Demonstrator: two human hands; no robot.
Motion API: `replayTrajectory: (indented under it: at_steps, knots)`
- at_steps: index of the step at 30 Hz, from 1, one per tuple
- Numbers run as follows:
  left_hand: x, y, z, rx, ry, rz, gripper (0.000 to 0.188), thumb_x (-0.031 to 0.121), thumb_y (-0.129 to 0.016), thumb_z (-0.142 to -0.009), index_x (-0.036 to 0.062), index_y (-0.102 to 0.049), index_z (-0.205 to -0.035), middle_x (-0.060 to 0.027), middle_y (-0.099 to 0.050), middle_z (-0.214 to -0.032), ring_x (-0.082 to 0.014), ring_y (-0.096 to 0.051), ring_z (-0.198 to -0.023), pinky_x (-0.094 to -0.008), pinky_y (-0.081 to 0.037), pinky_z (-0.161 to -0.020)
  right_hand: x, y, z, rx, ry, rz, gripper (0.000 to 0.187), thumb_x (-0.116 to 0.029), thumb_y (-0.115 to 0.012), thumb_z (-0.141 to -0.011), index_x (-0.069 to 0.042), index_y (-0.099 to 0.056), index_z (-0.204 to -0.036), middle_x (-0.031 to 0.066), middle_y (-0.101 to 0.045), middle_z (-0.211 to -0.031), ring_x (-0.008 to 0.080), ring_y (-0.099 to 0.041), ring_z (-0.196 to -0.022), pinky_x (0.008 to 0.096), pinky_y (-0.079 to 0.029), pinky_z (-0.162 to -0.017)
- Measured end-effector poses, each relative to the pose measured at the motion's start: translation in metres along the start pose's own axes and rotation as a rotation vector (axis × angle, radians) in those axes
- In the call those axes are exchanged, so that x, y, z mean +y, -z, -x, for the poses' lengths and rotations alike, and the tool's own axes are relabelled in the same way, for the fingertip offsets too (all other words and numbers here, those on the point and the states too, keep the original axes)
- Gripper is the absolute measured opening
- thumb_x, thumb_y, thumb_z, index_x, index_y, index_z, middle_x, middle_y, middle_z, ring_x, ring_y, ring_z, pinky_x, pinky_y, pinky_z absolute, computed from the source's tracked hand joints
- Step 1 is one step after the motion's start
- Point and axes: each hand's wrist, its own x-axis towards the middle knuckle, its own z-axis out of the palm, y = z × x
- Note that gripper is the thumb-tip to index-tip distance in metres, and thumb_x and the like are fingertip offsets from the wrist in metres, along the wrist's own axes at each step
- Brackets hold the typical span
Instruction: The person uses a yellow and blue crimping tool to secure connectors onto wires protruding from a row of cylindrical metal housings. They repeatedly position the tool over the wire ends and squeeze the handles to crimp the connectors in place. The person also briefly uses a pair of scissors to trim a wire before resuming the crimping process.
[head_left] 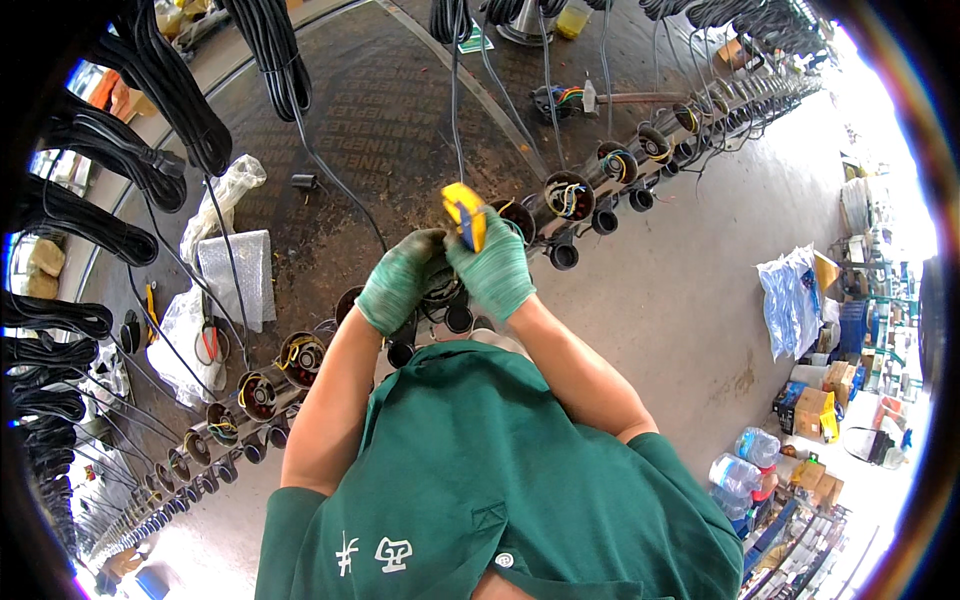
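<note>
Both my hands wear green knitted gloves and meet above the row of metal motor housings at the bench edge. In my right hand (497, 272) is a yellow-and-blue hand tool (462, 208), tilted up past the fingers; its exact kind is unclear. Close beside it, my left hand (395, 285) has its fingers pinched together over the housing in front of me. What lies between them is hidden. Nearby stands an open housing (567, 198) with coloured wires inside, and to the left another housing (302, 358) shows yellow wires. A grey cable (458, 130) hangs down toward my hands.
Coiled black cables (270, 50) hang along the left and far sides. On the dark bench (340, 130) lie bubble wrap (240, 278), red-handled scissors (208, 343) and a small black cylinder (304, 182). Boxes (815, 412) and large water bottles (738, 472) stand on the floor at right.
</note>
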Motion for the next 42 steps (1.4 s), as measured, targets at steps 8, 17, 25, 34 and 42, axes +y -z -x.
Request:
replayTrajectory:
  at_steps: [8,17,25,34,42]
  knots:
    - [-0.02,-0.035,-0.003,0.284,-0.294,-0.691,0.024,0.002,-0.071,-0.098,-0.0008,-0.071,-0.122,-0.0059,-0.076,-0.104,-0.0114,-0.067,-0.092,-0.029,-0.057,-0.083,0.021,0.011,0.0,0.001,-0.236,-0.337,0.025,-0.006,-0.079,-0.091,-0.001,-0.07,-0.115,0.0,-0.07,-0.095,0.0092,-0.06,-0.083,0.0272,-0.053,-0.077]
    - [-0.023,-0.024,-0.004,0.307,-0.463,-0.918,0.023,0.001,-0.068,-0.099,-0.0001,-0.071,-0.122,-0.0078,-0.076,-0.105,-0.0129,-0.068,-0.095,-0.03,-0.056,-0.087,0.023,0.046,0.012,-0.203,-0.376,-0.686,0.034,-0.017,-0.068,-0.101,-0.005,-0.064,-0.133,-0.0002,-0.067,-0.108,0.0101,-0.06,-0.095,0.0295,-0.05,-0.086]
    - [-0.023,-0.02,-0.002,0.249,-0.558,-1.017,0.02,0.001,-0.065,-0.101,-0.0002,-0.07,-0.121,-0.0105,-0.073,-0.103,-0.0185,-0.068,-0.093,-0.0324,-0.056,-0.087,0.023,0.091,0.038,-0.624,-0.669,-0.967,0.058,-0.035,-0.067,-0.105,-0.01,-0.047,-0.153,0.0057,-0.067,-0.121,0.019,-0.071,-0.103,0.0402,-0.066,-0.084]
    - [-0.027,-0.015,-0.005,0.221,-0.623,-1.078,0.019,0.004,-0.064,-0.103,0.0,-0.069,-0.121,-0.0124,-0.073,-0.106,-0.0212,-0.069,-0.096,-0.0332,-0.056,-0.087,0.018,0.085,0.035,-0.61,-0.661,-0.864,0.062,-0.044,-0.069,-0.103,-0.01,-0.049,-0.151,0.0032,-0.065,-0.118,0.0142,-0.067,-0.101,0.0357,-0.063,-0.082]
    - [-0.028,-0.016,-0.004,0.244,-0.632,-1.076,0.019,0.004,-0.066,-0.102,0.0001,-0.069,-0.12,-0.0123,-0.073,-0.104,-0.0203,-0.069,-0.093,-0.0328,-0.056,-0.086,0.01,0.078,0.037,-0.502,-0.659,-0.804,0.05,-0.045,-0.063,-0.106,-0.009,-0.057,-0.14,-0.0024,-0.064,-0.1,0.0084,-0.063,-0.078,0.0262,-0.058,-0.068]
